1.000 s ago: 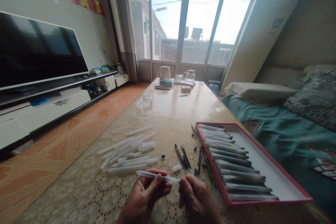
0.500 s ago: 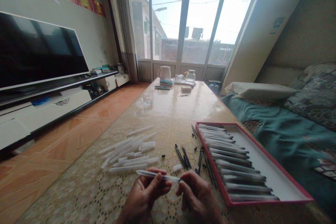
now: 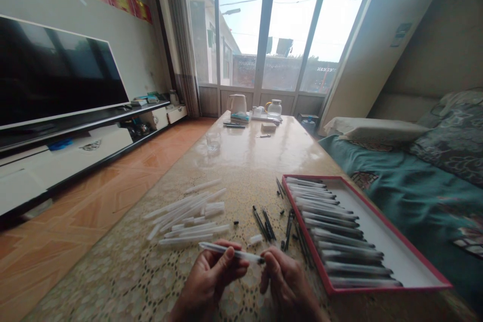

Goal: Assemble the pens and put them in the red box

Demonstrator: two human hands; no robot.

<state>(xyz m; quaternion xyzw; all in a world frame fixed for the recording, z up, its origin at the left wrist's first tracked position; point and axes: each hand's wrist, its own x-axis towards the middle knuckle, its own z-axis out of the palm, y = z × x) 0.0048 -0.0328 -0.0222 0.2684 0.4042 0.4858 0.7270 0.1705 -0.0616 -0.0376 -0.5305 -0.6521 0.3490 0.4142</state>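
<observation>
Two hands on one pen [image 3: 231, 252] from what I see: L hand [image 3: 211, 277] thumb+fingers pinch barrel, R hand [image 3: 284, 282] fingertips pinch tip end. Tray [image 3: 377, 217] just right of R hand.

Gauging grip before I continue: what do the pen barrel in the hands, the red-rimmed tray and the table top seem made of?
The pen barrel, pinched by left hand and right hand: translucent smooth plastic, light shows through. The red-rimmed tray: probably cardboard, matte white inside, thin walls. The table top: hard and glossy, mirrors the window; stone or glass, unclear.
</observation>
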